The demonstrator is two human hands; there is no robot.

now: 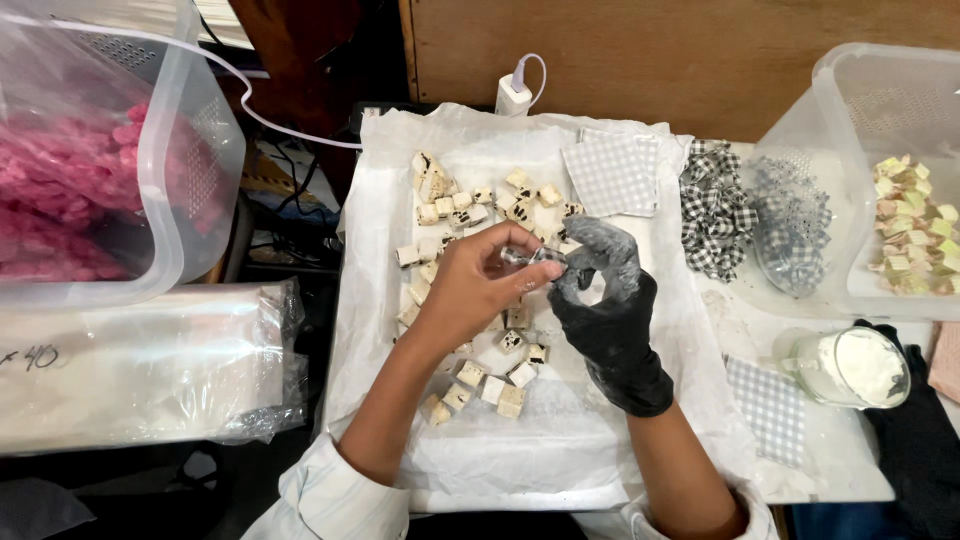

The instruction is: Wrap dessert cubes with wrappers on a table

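Over the middle of the white sheet (560, 470) we are holding both hands close together, working on one small sweet in a clear wrapper (533, 256). Our left hand (475, 285), bare, is pinching one end of that wrapper between thumb and fingertips, while our right hand (605, 310), in a black glove dusted with white powder, is pinching the other end with thumb and forefinger, the remaining fingers curling loosely. The wrapped piece is sitting right between the two hands, touching both, and raised above the sheet. Judging by how things are lying, we are somewhere in the middle of the job: a good many bare cubes (470, 215) are lying scattered on the sheet, some farther from us than the hands and some nearer, in a loose row, so plenty appears to be left. At the far right a clear tub (880, 100) is holding pale wrapped pieces (915, 225), which we take to be finished ones. Between the sheet and that tub we are seeing a heap of black-and-white checked wrappers (715, 210), and a stack of grey checked squares (612, 175) is lying on the sheet's far right corner. Near right, a small cup of white powder (850, 367) is standing well apart from the hands. Far left, a tilted tub of pink pieces (70, 190) is resting above a clear plastic bag (140, 360).
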